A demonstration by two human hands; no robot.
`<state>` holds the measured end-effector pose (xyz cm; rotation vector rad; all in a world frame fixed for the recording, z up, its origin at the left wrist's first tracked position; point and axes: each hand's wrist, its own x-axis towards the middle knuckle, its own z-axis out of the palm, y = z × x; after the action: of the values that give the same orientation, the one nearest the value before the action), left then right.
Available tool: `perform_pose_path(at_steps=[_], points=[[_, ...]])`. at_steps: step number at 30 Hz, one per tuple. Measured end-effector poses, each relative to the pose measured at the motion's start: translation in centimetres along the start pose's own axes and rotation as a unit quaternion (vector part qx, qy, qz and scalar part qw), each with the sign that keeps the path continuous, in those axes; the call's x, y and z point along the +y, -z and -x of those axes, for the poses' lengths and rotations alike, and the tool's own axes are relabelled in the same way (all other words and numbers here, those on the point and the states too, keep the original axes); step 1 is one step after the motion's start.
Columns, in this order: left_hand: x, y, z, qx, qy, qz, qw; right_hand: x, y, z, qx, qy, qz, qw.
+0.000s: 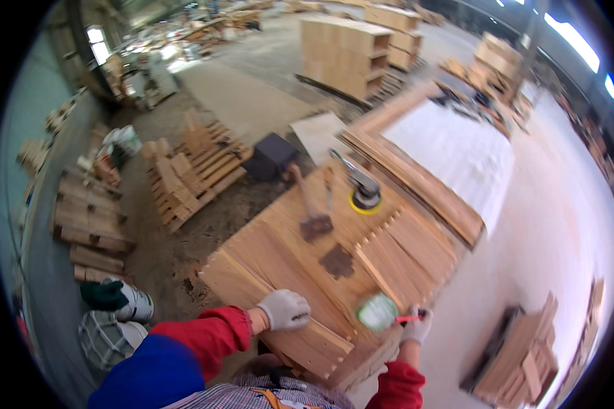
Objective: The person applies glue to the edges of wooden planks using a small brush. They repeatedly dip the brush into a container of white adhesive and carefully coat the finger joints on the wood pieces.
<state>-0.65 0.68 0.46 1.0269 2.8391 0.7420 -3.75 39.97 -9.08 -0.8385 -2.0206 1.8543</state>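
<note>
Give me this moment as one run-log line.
left hand: gloved, at wooden panel, grip unclear | right hand: gloved, holding slim red tool beside round pale-green container | nearby: sander, hammer

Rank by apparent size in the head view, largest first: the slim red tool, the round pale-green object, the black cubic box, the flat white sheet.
White sheet
Black box
Pale-green object
Red tool

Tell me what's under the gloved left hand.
Wooden boards show around the left hand, lying on a wooden worktop. The patch directly beneath the hand is covered, so any marks or small pieces there cannot be seen.
</note>
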Motion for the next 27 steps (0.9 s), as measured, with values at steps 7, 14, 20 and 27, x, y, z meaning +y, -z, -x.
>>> perform_pose_path(at_steps=[7, 14, 20, 27], points=[[0.8, 0.0, 2.2, -0.006, 0.032, -0.014, 0.999, -3.6, 1.0, -0.2, -0.036, -0.085, -0.246, 0.965], [0.5, -0.7, 2.3, 0.036, 0.021, -0.012, 0.999, -6.7, 1.9, -0.2, -0.093, 0.004, -0.292, 0.952], [-0.2, -1.2, 1.9, 0.214, 0.052, 0.193, 0.956, -11.6, 3.6, 10.0, -0.139, 0.021, -0.282, 0.949], [3.1, 0.3, 5.5, 0.128, 0.239, 0.686, 0.675, -1.8, 9.4, 21.8, -0.176, -0.088, -0.271, 0.942]])
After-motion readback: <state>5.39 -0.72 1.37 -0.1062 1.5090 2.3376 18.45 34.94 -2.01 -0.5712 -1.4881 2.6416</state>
